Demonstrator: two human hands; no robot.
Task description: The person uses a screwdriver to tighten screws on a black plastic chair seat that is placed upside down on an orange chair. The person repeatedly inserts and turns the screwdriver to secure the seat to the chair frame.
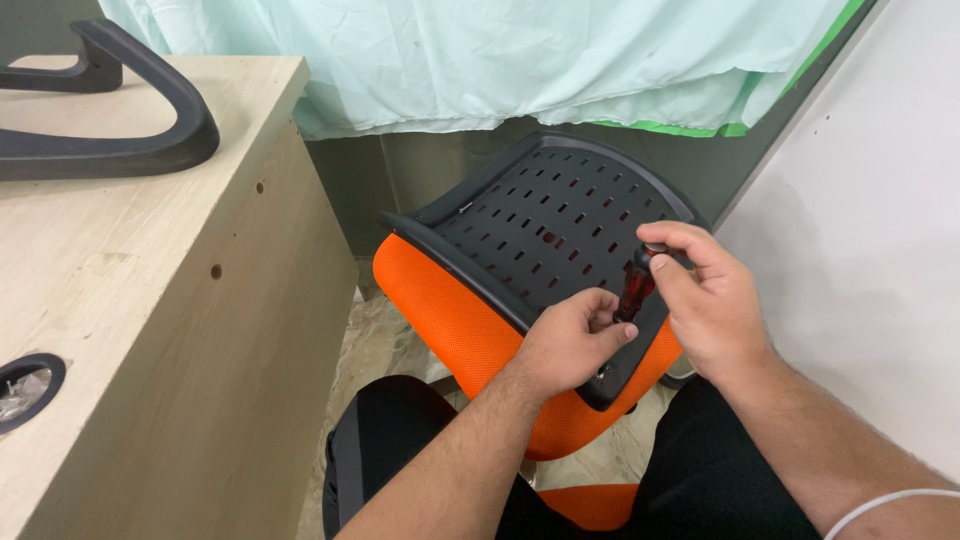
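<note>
Now your right hand (712, 300) grips the screwdriver (636, 290) upright over the seat pan (540, 225); your left hand (572, 340) pinches its shaft; keep it square.

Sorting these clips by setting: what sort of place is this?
Probably an office or workroom during furniture assembly: a wooden desk carrying a loose black chair armrest, an orange chair seat turned underside up, and a red-handled screwdriver in both hands.

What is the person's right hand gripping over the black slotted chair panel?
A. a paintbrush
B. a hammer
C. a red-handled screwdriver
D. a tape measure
C: the right hand wraps around the red-and-black handle of a screwdriver, pointed down at the black slotted panel, while the left hand steadies it near the tip.
</note>
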